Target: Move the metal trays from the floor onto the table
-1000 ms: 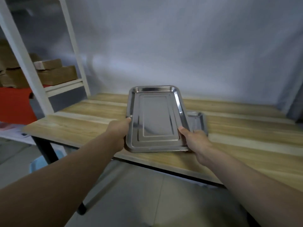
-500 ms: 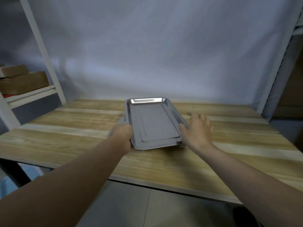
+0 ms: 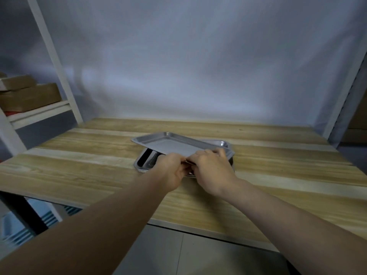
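A shiny metal tray (image 3: 168,142) lies skewed on top of a stack of other metal trays (image 3: 144,162) in the middle of the wooden table (image 3: 79,165). Its far corner sticks out to the left over the stack. My left hand (image 3: 171,171) and my right hand (image 3: 211,169) meet at the tray's near edge, fingers curled on its rim. The near part of the stack is hidden behind both hands. A corner of a lower tray (image 3: 222,143) shows at the right.
A white shelf frame (image 3: 59,76) with brown cardboard boxes (image 3: 29,96) stands at the left. A grey upright (image 3: 345,108) rises at the right. A pale curtain hangs behind the table. Blue crates (image 3: 21,233) sit on the floor under the table's left end.
The top tray has turned from lengthwise to skewed across the stack. Both hands have come together at its near edge; the right hand, open half a second ago, grips the rim again.
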`<state>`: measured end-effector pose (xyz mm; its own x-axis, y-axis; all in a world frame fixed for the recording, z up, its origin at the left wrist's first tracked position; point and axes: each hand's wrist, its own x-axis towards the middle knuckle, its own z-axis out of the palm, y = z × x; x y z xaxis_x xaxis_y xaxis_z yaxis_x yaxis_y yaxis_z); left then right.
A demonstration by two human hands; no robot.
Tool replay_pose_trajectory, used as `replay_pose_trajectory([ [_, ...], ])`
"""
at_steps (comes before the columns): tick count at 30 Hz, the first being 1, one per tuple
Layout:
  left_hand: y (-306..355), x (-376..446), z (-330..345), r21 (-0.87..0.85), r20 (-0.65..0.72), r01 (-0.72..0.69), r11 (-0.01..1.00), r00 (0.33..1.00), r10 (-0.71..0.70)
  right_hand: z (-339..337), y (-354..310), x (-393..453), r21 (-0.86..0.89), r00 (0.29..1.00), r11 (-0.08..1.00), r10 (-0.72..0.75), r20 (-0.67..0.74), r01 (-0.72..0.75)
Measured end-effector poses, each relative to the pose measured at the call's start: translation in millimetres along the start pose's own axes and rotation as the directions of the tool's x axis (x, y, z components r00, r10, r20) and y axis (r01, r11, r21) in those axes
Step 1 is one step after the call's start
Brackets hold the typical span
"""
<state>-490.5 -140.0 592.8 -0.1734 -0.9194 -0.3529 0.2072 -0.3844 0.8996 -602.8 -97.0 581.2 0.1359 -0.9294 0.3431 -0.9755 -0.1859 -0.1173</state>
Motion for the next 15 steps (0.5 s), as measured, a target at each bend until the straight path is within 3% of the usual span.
replay_pose_trajectory([
  [2, -2.1, -1.6, -4.1, 0.082, 0.017, -0.008, 0.997, 1.000, 0.007, 3.2, 4.6, 0.2, -0.003, 1.000, 1.000, 0.011, -0.029, -0.011],
  [5, -2.4, -5.8, -17.5, 0.447, -0.048, -0.096, 0.890, 0.990, 0.131, 6.5, 16.4, -0.1, 0.071, 0.994, 0.994, 0.093, -0.053, -0.089],
  [7, -1.2, -4.9, -34.2, 0.687, -0.051, -0.206, 0.697, 0.943, 0.329, 10.1, 25.3, -2.9, 0.093, 0.991, 0.987, 0.133, -0.034, -0.130],
  [10, -1.5, 0.4, -55.0, 0.895, 0.088, -0.318, 0.313, 0.813, 0.576, 15.5, 34.3, -8.0, 0.060, 0.986, 0.984, 0.169, -0.011, -0.168],
  [15, -6.7, 14.1, -71.8, 0.942, 0.326, -0.306, -0.139, 0.733, 0.596, 21.3, 39.0, -10.2, 0.055, 0.982, 0.981, 0.186, 0.019, -0.187],
])
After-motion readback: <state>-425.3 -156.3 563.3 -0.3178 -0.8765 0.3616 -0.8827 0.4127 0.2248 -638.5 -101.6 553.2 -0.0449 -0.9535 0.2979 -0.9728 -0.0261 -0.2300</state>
